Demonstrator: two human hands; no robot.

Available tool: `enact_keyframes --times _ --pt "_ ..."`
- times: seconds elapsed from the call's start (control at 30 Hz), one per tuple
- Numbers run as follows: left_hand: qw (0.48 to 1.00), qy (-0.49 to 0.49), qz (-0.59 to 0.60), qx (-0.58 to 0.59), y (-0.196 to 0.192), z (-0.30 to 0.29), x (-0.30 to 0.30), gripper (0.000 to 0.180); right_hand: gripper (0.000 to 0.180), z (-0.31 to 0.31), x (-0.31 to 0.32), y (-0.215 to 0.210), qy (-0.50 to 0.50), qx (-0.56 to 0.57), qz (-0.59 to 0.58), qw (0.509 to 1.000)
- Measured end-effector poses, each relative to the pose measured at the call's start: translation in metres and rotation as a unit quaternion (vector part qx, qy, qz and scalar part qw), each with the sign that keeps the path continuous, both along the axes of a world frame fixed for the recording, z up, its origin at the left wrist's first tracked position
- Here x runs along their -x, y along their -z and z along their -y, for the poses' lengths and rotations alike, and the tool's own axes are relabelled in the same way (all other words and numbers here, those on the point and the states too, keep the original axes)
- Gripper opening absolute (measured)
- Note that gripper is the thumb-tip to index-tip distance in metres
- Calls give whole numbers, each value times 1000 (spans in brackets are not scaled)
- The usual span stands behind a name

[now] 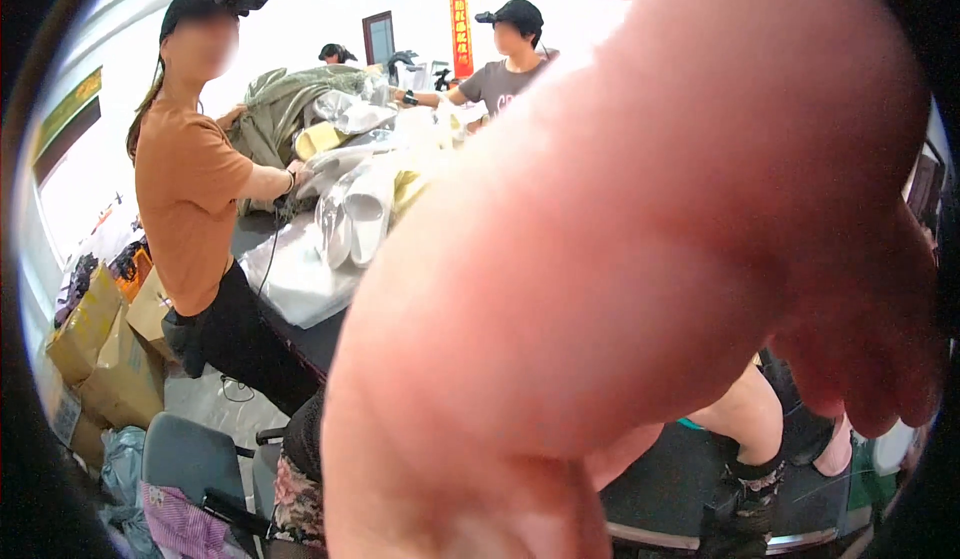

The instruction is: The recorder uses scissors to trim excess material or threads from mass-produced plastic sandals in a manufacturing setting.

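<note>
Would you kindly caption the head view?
A blurred hand fills the lens; beyond, a person in orange works at a cluttered table.

Glossy plastic bags (300, 279), cardboard boxes (120, 359)

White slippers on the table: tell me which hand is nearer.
Cannot tell. Only one hand shows, a huge blur right of the slippers; the other is out of view.

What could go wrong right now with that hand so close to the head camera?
The hand fills most of the view, blurred and very near the lens, so the worktable under it is largely hidden; anything handled now goes unseen. It may also bump or smear the camera. A co-worker in an orange shirt stands close at the piled garments, so a blind reach could collide with that person's arm.
</note>
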State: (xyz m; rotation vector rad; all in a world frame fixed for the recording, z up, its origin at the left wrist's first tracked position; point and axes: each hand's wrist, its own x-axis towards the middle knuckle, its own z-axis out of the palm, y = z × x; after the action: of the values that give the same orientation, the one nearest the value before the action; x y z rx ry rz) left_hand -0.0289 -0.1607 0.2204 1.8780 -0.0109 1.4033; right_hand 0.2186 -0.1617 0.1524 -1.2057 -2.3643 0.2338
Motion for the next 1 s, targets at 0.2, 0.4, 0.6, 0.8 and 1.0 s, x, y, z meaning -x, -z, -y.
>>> enact_keyframes --times 0.2,0.4,0.6,0.8,1.0 --pt "994 -67 -35 83 11 15 10 67 43 -18 1 29 15 103 -12 995" --pt "978 -131 -79 141 42 17 -7 60 35 -16 -14 50 21 -39 -47 998" --pt "804 -442 -398 14 172 -58 51 30 32 -31 -37 54 60 -78 -112 989" --pt "785 -316 -523 102 217 -73 12 55 33 -24 -55 51 82 -82 -112 987" --pt "740 -337 -561 156 212 -99 -25 45 38 -14 -70 45 124 -87 -201 968"
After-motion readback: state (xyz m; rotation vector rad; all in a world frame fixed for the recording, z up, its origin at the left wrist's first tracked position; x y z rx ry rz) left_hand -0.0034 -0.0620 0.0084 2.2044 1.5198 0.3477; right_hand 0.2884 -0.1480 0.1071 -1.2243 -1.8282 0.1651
